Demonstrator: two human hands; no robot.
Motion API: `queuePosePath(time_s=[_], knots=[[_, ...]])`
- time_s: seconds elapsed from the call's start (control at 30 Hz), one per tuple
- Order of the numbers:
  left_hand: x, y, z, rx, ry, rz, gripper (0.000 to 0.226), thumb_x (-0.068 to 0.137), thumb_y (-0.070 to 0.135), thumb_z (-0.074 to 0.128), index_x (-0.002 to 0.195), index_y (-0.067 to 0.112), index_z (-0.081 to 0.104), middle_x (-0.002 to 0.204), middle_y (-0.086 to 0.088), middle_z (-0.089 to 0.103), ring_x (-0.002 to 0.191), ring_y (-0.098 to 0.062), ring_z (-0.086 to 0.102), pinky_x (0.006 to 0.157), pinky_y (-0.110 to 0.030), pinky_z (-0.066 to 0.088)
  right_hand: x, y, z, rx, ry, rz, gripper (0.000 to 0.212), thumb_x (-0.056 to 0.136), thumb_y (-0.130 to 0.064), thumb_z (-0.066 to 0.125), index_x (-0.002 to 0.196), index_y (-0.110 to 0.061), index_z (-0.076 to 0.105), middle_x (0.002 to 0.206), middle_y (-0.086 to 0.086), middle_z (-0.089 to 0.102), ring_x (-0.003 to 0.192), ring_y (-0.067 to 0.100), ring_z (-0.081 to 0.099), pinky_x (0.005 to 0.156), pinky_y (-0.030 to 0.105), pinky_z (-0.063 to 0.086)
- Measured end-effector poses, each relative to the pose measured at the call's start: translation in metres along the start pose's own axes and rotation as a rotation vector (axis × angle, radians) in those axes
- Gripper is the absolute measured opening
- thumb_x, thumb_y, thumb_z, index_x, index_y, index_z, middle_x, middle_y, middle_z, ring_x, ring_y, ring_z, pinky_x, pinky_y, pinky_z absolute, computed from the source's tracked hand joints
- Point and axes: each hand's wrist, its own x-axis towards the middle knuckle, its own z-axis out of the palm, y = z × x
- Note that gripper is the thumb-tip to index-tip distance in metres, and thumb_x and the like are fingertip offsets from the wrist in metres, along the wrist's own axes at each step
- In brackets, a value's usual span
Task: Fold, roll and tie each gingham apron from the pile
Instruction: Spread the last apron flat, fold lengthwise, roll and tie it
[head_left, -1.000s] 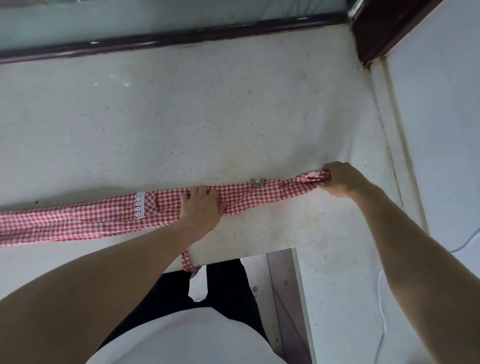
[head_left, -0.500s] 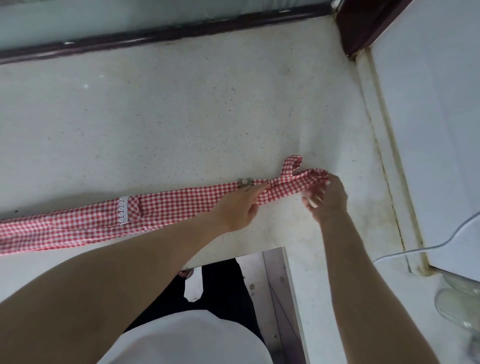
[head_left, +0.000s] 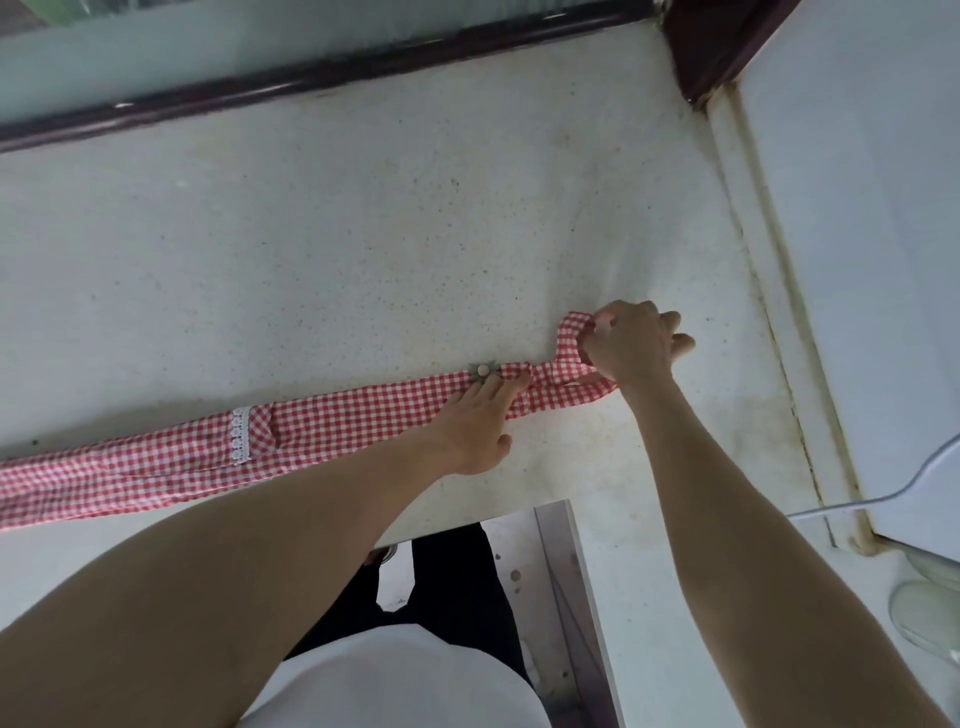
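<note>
Right hand (head_left: 631, 345) now pinching apron (head_left: 332, 423) end, curling it over; left hand (head_left: 480, 415) sliding up, pressing flat beside it. Rolling starting.

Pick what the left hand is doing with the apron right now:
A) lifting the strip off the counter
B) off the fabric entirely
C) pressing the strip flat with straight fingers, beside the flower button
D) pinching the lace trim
C: the left hand lies flat on the apron, fingers straight beside the flower button, while the right hand grips the looped end.
</note>
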Motion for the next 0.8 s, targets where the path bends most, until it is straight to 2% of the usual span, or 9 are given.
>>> queuePosePath(time_s=[0.1,0.17,0.27,0.33,0.4,0.53,0.6,0.7,0.8], knots=[[0.001,0.0,-0.004,-0.034,-0.014,-0.003,0.077,0.097,0.022,0.055,0.155,0.028,0.005,0.16,-0.002,0.009,0.15,-0.026,0.011,0.121,-0.045,0.014,0.008,0.002,-0.004,0.064,-0.119,-0.188,0.017,0.091,-0.024,0.064,0.107,-0.018,0.069,0.112,0.0,0.068,0.112,0.027,0.058,0.1,0.044,0.037],[0.001,0.002,-0.004,-0.032,-0.012,-0.009,0.076,0.097,0.022,0.055,0.155,0.027,0.006,0.16,-0.002,0.011,0.149,-0.025,0.013,0.121,-0.044,0.014,0.011,0.008,-0.001,0.201,-0.102,-0.272,0.016,0.09,-0.021,0.068,0.105,-0.016,0.066,0.105,0.0,0.072,0.099,0.024,0.067,0.095,0.04,0.051],[0.002,0.003,-0.003,-0.037,-0.01,-0.021,0.075,0.097,0.023,0.055,0.154,0.027,0.007,0.159,-0.002,0.012,0.149,-0.025,0.015,0.12,-0.044,0.015,0.017,0.026,-0.005,0.293,0.148,-0.235,0.01,0.095,-0.016,0.061,0.102,-0.011,0.065,0.095,0.006,0.073,0.083,0.024,0.069,0.075,0.031,0.055],[0.002,0.003,-0.003,-0.045,-0.017,-0.026,0.074,0.097,0.023,0.056,0.153,0.027,0.008,0.159,-0.002,0.013,0.148,-0.025,0.016,0.12,-0.044,0.016,0.021,0.049,-0.015,0.404,0.354,-0.088,0.014,0.094,-0.01,0.056,0.106,-0.008,0.063,0.095,0.008,0.072,0.083,0.025,0.067,0.074,0.031,0.054],[0.003,0.003,-0.003,-0.048,-0.02,-0.028,0.074,0.096,0.024,0.056,0.153,0.027,0.007,0.159,-0.001,0.013,0.148,-0.025,0.016,0.121,-0.044,0.016,0.022,0.071,-0.023,0.452,0.405,0.014,0.019,0.093,-0.01,0.055,0.111,-0.007,0.061,0.098,0.009,0.072,0.087,0.025,0.067,0.075,0.029,0.051],[0.005,0.002,-0.001,-0.042,-0.018,-0.039,0.075,0.096,0.024,0.056,0.153,0.027,0.007,0.159,-0.003,0.013,0.149,-0.025,0.015,0.122,-0.045,0.016,0.015,0.061,-0.014,0.539,0.051,-0.156,0.032,0.093,-0.01,0.062,0.125,-0.014,0.059,0.109,0.006,0.069,0.092,0.02,0.067,0.071,0.018,0.049],[0.005,0.004,-0.003,-0.052,-0.023,-0.047,0.074,0.096,0.024,0.057,0.153,0.027,0.009,0.159,-0.003,0.014,0.148,-0.025,0.016,0.122,-0.046,0.016,0.013,0.037,-0.007,0.563,-0.046,-0.169,0.033,0.094,-0.03,0.064,0.125,-0.017,0.06,0.113,0.005,0.07,0.1,0.023,0.068,0.077,0.022,0.049],[0.005,0.006,-0.007,-0.08,-0.04,-0.06,0.074,0.096,0.024,0.057,0.153,0.025,0.01,0.158,-0.004,0.015,0.148,-0.025,0.017,0.122,-0.046,0.017,0.009,0.008,0.002,0.479,-0.161,-0.136,0.063,0.085,-0.061,0.066,0.132,-0.02,0.054,0.117,0.002,0.066,0.104,0.023,0.064,0.087,0.031,0.05],[0.004,0.006,-0.008,-0.076,-0.037,-0.055,0.074,0.096,0.024,0.057,0.153,0.024,0.011,0.158,-0.004,0.016,0.147,-0.026,0.019,0.121,-0.046,0.018,0.006,-0.005,0.011,0.409,-0.188,-0.305,0.048,0.086,-0.039,0.074,0.127,-0.019,0.059,0.12,0.0,0.065,0.107,0.018,0.061,0.088,0.027,0.048]])
